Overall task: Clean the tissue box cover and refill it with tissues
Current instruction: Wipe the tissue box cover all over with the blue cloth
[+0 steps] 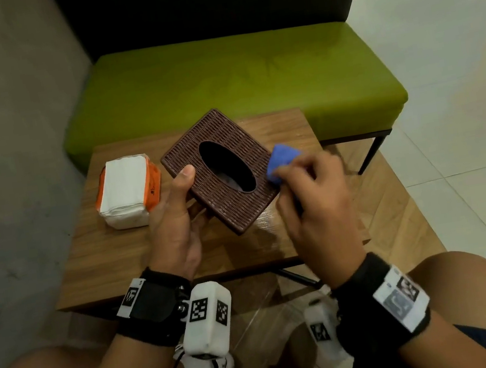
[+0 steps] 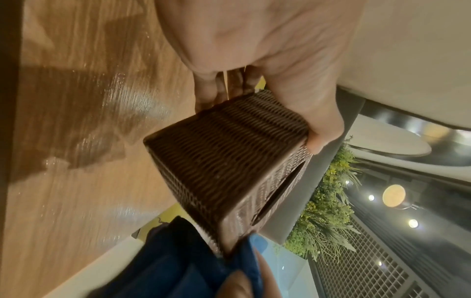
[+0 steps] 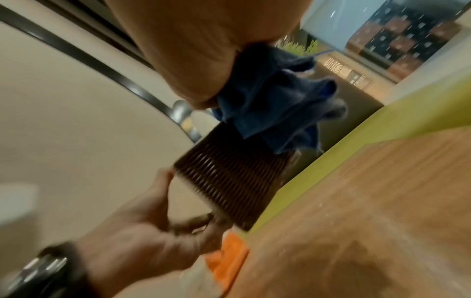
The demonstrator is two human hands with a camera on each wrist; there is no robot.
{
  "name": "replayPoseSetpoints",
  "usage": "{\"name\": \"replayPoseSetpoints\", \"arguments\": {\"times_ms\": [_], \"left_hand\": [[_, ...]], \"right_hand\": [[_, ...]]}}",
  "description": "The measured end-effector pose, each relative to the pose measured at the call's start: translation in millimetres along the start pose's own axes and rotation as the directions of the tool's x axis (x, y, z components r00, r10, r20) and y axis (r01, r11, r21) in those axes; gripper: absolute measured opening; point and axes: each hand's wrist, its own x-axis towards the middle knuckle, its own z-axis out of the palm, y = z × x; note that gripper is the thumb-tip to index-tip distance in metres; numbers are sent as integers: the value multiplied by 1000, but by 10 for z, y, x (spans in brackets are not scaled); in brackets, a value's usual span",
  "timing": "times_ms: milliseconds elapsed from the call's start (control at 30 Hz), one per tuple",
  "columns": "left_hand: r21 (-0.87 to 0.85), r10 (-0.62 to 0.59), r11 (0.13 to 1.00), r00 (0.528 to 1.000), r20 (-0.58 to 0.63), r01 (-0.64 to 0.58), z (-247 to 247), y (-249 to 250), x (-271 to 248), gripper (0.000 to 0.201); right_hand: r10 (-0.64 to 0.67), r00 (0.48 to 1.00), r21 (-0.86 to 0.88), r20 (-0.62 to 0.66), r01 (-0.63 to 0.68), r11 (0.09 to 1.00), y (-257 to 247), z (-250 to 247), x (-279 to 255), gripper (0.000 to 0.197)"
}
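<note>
The tissue box cover (image 1: 223, 171) is brown ribbed wicker, the cloth (image 1: 282, 161) soft blue fabric, the table (image 1: 112, 252) glossy wood-grain.

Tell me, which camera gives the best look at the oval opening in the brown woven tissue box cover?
The head view: the oval opening faces the camera whole, on the brown woven tissue box cover. The left wrist view catches only a foreshortened sliver of it. The right wrist view, blurred, shows just a ribbed side.
</note>
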Motion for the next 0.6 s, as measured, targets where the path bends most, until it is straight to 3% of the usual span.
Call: {"name": "replayPoseSetpoints", "arguments": {"times_ms": [67, 133, 233, 267, 367, 500, 600], "left_hand": [[-5, 0, 1000, 1000, -9, 0, -6, 0, 11, 55], [2, 2, 1000, 1000, 3, -2, -48, -25, 18, 66], [-2, -12, 1000, 1000, -7, 12, -35, -39, 6, 56], [-4, -16, 1000, 1000, -12, 16, -15, -38, 3, 53], [8, -19, 1000, 1000, -6, 19, -13, -31, 18, 47], [14, -20, 1000, 999, 27, 20, -76, -10, 33, 41], [10, -20, 1000, 1000, 11, 19, -66, -6, 26, 38]], "right_hand": [[-75, 994, -9, 82, 76, 997, -31, 24, -129, 15], [-40, 998, -4, 53, 40, 999, 127, 24, -56, 17], [8, 1000, 6, -17, -8, 1000, 95, 8, 63, 16], [-63, 997, 0, 51, 63, 998, -17, 16, 22, 17], [-267, 920, 53, 288, 263, 963, -132, -11, -96, 27], [-54, 989, 96, 136, 41, 995, 132, -48, 152, 34], [-90, 983, 69, 158, 79, 994, -38, -19, 46, 24]]}}
